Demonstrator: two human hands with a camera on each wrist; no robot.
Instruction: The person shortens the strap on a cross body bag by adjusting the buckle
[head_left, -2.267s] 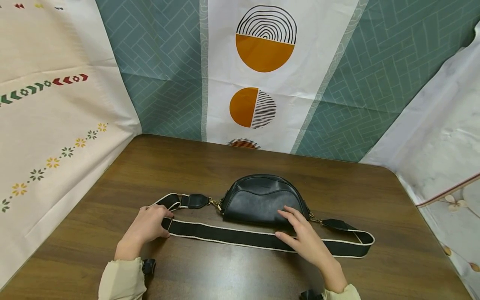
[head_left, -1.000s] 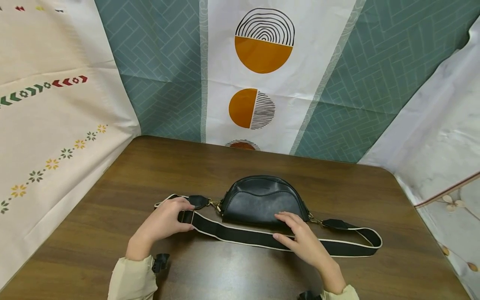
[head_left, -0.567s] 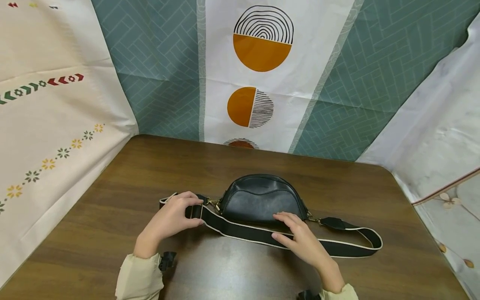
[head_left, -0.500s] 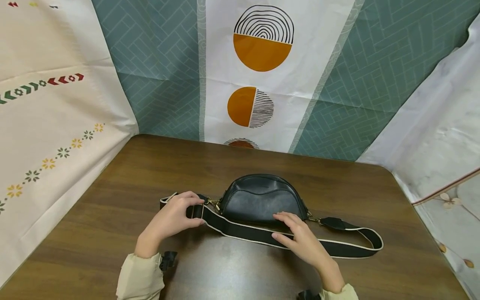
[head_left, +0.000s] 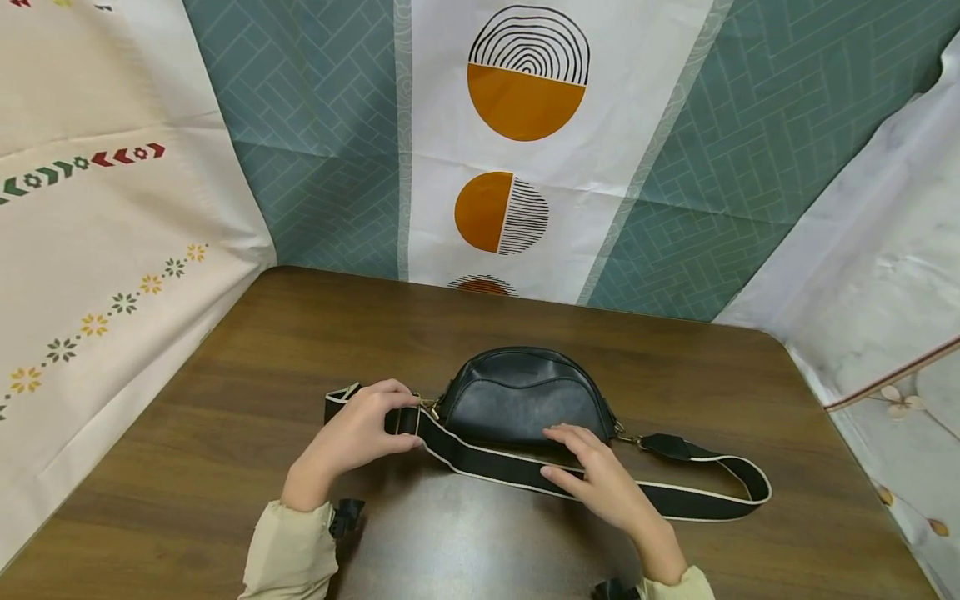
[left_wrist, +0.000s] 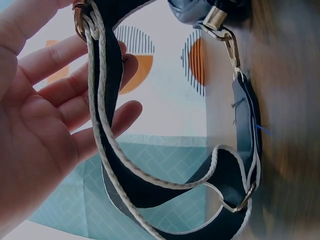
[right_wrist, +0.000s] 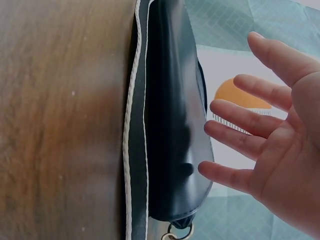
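Observation:
A black half-moon shoulder bag (head_left: 528, 398) stands on the table, its wide black strap (head_left: 487, 462) with white edging stretched along its front. My left hand (head_left: 358, 429) pinches the strap near a metal slider (left_wrist: 78, 21) by the bag's left end. In the left wrist view the strap loops below the fingers, with a second metal ring (left_wrist: 242, 202) on it and a gold clasp (left_wrist: 232, 50) joining it to the bag. My right hand (head_left: 603, 479) is held with fingers spread before the bag's right half; in the right wrist view they are apart from the strap.
The brown wooden table (head_left: 315, 333) carries the bag and strap. Patterned cloths hang at the back (head_left: 330, 167), left (head_left: 112, 233) and right (head_left: 885, 275). The strap's right end (head_left: 750, 492) curls outward beyond the right hand.
My left hand has moved right and nearer the bag, bringing the slider part of the strap with it. The strap now bows in front of the bag. My right hand stays nearly still.

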